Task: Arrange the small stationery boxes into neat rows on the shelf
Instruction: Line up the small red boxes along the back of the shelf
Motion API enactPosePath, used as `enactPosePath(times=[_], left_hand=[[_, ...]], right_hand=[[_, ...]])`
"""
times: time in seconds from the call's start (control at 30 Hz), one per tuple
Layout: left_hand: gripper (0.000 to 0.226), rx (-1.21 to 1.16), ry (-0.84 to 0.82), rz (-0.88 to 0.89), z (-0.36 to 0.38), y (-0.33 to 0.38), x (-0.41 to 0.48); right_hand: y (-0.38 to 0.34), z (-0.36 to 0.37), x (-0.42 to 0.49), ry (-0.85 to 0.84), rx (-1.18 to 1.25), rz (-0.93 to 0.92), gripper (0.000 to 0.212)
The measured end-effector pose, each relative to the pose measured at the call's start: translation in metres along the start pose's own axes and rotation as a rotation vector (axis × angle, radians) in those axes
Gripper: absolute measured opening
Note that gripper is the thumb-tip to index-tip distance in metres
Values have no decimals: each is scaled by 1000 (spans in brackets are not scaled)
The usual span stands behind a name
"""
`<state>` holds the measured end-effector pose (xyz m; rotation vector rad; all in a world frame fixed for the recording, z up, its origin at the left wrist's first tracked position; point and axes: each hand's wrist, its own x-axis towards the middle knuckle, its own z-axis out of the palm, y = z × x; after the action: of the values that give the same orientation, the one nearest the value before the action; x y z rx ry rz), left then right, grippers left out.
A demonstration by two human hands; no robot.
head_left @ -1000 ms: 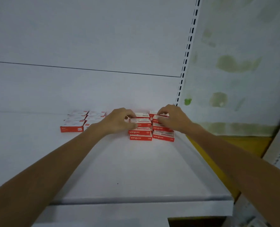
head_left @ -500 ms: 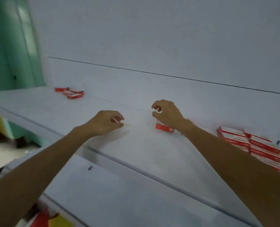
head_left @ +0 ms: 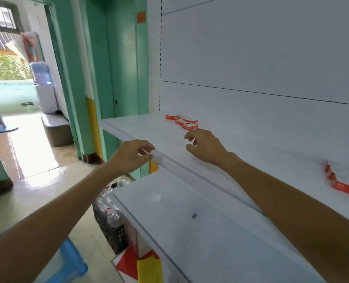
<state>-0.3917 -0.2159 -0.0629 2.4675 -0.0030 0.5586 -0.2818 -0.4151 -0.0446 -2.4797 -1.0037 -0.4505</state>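
Grip loose, L hand (head_left: 131,156), R hand (head_left: 207,148) both empty, small flat red boxes (head_left: 185,122), smooth white shelf (head_left: 141,128)

Four small red boxes (head_left: 190,126), it seems, just beyond the fingertips of the right hand (head_left: 207,147); a red row (head_left: 342,186) past its wrist, too blurred to count. Two hands, counting the left hand (head_left: 128,158). Two white shelves (head_left: 137,127)

Small red-and-white boxes (head_left: 187,122) lie flat, loosely clustered, back-left on the shelf (head_left: 141,127).
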Motion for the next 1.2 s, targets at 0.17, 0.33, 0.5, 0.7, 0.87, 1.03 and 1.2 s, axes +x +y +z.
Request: enactPosePath(times=[0.17, 0.33, 0.5, 0.7, 0.87, 1.03, 1.2], left_hand=[[19, 6, -1, -47, -16, -41, 9], [18, -10, 13, -4, -10, -62, 35], [17, 11, -18, 96, -6, -75, 76], [20, 46, -44, 122, -5, -97, 153], [20, 55, -66, 139, 0, -123, 221], [11, -65, -60, 111, 22, -145, 279], [12, -117, -123, 149, 46, -162, 320]], right_hand=[[-11, 26, 22, -52, 3, 27, 30], [-9, 39, 56, -28, 80, 67, 28], [-2, 50, 105, -18, 62, 48, 29], [42, 47, 173, 72, 75, 123, 27], [86, 51, 217, 18, 58, 290, 28], [124, 66, 242, 19, -14, 383, 29], [142, 81, 258, -34, -79, 439, 31]])
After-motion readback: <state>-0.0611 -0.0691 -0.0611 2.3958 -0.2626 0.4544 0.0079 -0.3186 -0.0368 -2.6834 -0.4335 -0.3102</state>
